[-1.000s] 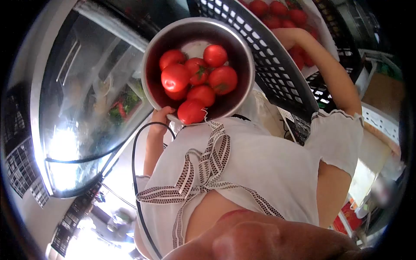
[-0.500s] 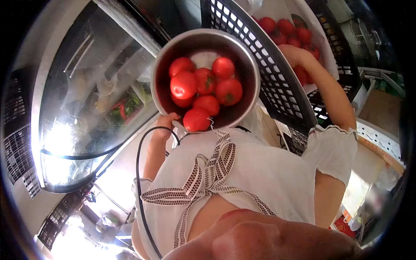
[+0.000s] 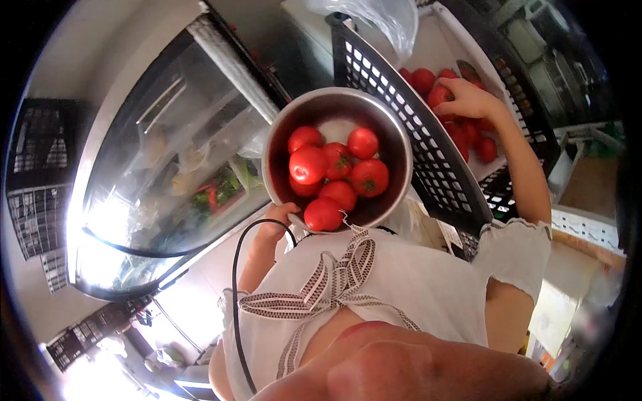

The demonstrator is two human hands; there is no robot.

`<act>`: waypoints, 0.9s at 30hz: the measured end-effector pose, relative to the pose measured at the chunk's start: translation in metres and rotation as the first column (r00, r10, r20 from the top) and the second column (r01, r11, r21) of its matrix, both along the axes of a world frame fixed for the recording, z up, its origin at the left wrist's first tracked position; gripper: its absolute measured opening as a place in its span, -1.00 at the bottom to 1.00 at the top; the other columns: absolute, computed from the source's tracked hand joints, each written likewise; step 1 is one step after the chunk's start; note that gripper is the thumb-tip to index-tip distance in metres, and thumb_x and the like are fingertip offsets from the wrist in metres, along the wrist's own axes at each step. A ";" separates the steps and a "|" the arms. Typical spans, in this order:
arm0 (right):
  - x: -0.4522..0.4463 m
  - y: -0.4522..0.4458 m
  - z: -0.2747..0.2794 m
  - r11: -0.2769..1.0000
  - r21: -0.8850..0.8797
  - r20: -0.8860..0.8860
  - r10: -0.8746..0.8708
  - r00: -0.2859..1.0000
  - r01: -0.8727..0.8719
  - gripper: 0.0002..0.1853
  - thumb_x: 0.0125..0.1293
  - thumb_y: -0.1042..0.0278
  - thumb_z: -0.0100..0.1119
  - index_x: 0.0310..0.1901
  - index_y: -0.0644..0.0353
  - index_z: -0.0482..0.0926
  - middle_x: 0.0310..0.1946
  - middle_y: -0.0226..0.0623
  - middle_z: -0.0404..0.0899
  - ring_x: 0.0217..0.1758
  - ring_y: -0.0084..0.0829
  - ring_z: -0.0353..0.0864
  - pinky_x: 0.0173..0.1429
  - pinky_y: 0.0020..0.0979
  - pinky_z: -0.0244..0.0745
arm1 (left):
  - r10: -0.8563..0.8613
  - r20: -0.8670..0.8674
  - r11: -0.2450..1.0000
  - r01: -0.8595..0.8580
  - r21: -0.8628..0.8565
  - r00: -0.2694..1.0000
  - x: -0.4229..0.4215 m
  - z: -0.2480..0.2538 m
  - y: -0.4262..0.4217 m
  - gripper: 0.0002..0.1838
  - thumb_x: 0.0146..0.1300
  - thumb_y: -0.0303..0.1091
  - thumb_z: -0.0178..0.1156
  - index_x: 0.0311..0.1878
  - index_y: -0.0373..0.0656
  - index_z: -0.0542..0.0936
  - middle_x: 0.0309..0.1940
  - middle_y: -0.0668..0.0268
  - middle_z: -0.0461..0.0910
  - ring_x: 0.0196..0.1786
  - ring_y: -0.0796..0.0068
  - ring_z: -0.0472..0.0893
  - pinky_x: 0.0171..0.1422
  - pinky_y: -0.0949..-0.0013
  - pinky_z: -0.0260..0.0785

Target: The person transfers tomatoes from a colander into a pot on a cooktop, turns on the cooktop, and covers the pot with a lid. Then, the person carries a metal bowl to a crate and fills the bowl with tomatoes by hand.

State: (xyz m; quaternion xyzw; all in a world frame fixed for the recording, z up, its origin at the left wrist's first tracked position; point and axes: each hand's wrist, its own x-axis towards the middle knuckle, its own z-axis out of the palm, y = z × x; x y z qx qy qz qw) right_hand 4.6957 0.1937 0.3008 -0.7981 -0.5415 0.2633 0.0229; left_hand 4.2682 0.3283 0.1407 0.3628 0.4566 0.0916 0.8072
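Note:
My left hand (image 3: 279, 220) grips the lower left rim of a metal bowl (image 3: 406, 144), held against my body. Several red tomatoes (image 3: 309, 165) lie in the bowl. To the right of it stands a black plastic crate (image 3: 428, 137) with slotted sides and a pale lining, holding several more tomatoes (image 3: 486, 149). My right hand (image 3: 466, 99) reaches into that crate, its fingers closed round one tomato (image 3: 439, 95) on top of the pile.
A glass-fronted case (image 3: 154, 147) with greens and red peppers inside stands on the left. Clear plastic film (image 3: 391, 23) hangs over the crate's far end. A black cable (image 3: 235, 294) runs down beside my body. A white perforated rail (image 3: 588, 230) is at the right.
The bowl and crate appear lower and further right in the view. My right hand has come up from the crate's near side wall, and its fingers now show round a tomato.

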 end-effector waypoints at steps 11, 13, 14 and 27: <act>-0.105 0.026 0.069 0.761 0.640 -0.075 0.198 0.977 -0.106 -0.39 -0.09 0.24 0.33 0.04 0.17 0.34 -0.10 -0.13 0.46 -0.05 -0.26 0.49 0.04 -0.35 0.35 | -0.037 -0.131 0.995 0.049 0.090 0.991 -0.001 -0.023 -0.001 -0.86 -0.15 -0.36 0.16 -0.56 -0.25 0.50 -0.65 0.31 0.46 -0.59 0.51 0.45 -0.54 0.49 0.25; -0.125 0.036 0.064 0.717 0.616 0.075 0.359 0.930 -0.327 -0.30 -0.13 0.17 0.37 0.09 0.14 0.30 -0.03 -0.13 0.39 0.01 -0.14 0.43 0.05 -0.28 0.35 | -0.033 -0.134 0.995 0.045 0.085 0.990 0.000 -0.022 -0.002 -0.87 -0.16 -0.37 0.14 -0.55 -0.25 0.53 -0.64 0.29 0.47 -0.59 0.50 0.45 -0.54 0.47 0.26; -0.133 0.042 0.061 0.737 0.554 0.020 0.452 0.892 -0.387 -0.27 -0.18 0.28 0.38 0.10 0.17 0.29 0.02 -0.11 0.35 0.07 -0.11 0.38 0.13 -0.27 0.28 | -0.031 -0.081 0.997 0.036 0.066 0.996 -0.002 -0.033 -0.002 -0.87 -0.15 -0.37 0.14 -0.55 -0.24 0.53 -0.65 0.29 0.48 -0.59 0.50 0.45 -0.54 0.46 0.27; -0.137 0.087 0.033 0.794 0.442 0.125 0.406 0.905 -0.417 -0.58 0.08 0.43 0.13 0.02 0.19 0.35 0.01 -0.16 0.34 0.04 -0.12 0.40 0.08 -0.27 0.32 | 0.082 -0.126 0.988 -0.064 0.137 0.989 -0.022 -0.028 -0.009 -0.69 -0.21 -0.41 0.18 -0.35 -0.38 0.48 -0.61 0.26 0.46 -0.60 0.46 0.45 -0.55 0.44 0.25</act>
